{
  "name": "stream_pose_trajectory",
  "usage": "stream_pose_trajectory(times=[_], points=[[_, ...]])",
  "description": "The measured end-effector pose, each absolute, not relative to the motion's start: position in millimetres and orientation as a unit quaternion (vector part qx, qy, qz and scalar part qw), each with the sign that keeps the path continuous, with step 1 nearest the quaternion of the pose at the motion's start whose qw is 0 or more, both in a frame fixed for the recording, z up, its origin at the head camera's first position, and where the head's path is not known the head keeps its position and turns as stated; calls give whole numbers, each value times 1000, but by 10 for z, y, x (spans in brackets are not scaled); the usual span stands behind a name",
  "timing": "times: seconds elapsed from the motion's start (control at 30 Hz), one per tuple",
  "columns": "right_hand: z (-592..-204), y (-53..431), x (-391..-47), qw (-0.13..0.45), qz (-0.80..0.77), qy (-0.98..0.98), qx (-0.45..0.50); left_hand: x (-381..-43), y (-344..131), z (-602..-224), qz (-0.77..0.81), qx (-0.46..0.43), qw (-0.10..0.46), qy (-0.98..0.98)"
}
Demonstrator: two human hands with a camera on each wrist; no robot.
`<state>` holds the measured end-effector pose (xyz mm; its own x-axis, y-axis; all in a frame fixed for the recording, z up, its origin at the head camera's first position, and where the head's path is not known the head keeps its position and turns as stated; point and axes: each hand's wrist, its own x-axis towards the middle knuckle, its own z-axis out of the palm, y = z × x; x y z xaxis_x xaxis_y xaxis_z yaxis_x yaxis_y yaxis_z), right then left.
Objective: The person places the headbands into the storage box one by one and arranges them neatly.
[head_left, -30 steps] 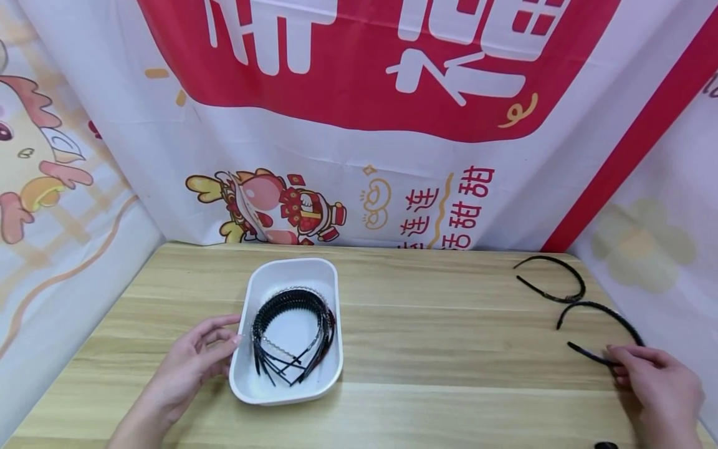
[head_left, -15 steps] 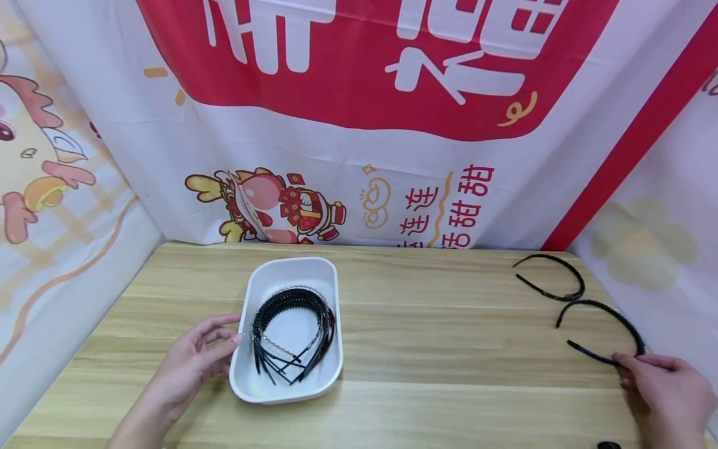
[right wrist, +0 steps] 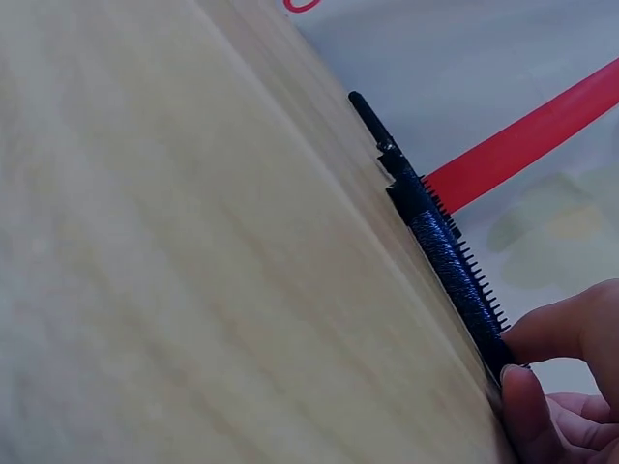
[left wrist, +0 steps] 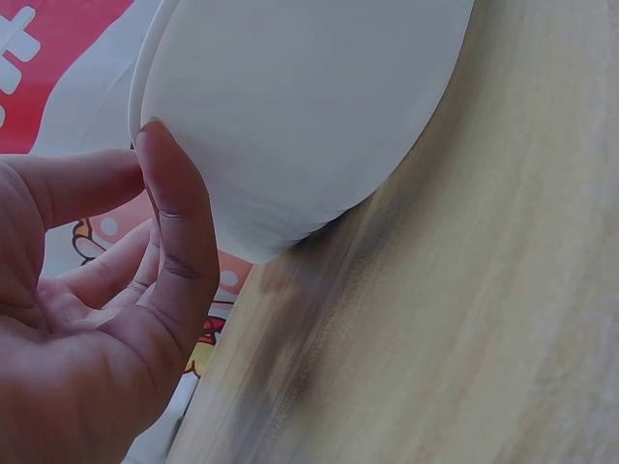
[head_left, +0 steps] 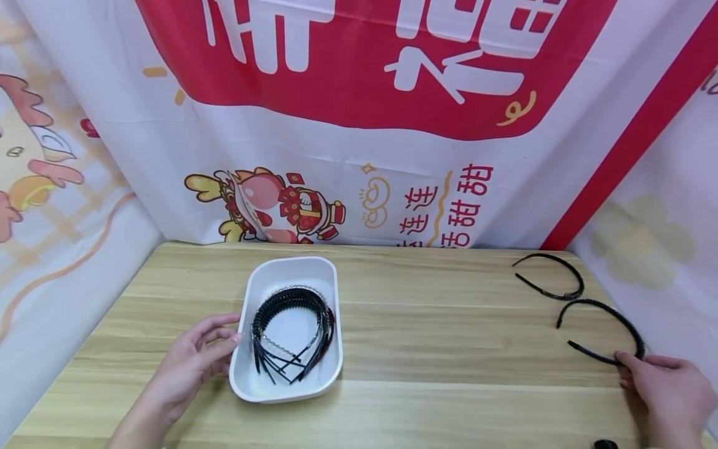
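Observation:
At the left, a white plastic tub (head_left: 287, 400) holds several dark headbands (head_left: 291, 298), nested together, with a clear beaded-looking one among them. My left hand (head_left: 187, 365) pinches its left rim with thumb and index fingertips; in the left wrist view the tub's smooth outer wall (left wrist: 309, 97) fills the top. Over at the right, my right hand (head_left: 667, 386) pinches the right side of a black headband (head_left: 603, 304) between thumb and fingers, low on the table. The right wrist view shows its toothed inner edge and textured band (right wrist: 455, 271) beside the thumb.
Behind the held headband lies another thin black headband (head_left: 572, 274). A small black object (head_left: 606, 444) shows at the front edge of view. Printed cloth (head_left: 359, 143) hangs behind the wooden table (head_left: 437, 349) and along both sides.
My right hand has shifted slightly rightward along the headband, its thumb now lying on the band's lower right. The left hand and the tub stay put.

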<state>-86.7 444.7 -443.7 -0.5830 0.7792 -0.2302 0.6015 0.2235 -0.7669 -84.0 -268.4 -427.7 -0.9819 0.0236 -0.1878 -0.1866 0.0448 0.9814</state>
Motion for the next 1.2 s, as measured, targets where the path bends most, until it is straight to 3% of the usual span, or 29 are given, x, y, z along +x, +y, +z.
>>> stream_pose_trajectory(times=[0.7,1.2], points=[[-4424,4477,-824,80,442,-778,-440,-840,-2686,-4290,692,-61,67,716],[-4410,4482,-788,95,463,-764,-439,-841,-2684,-4293,687,-67,72,720]])
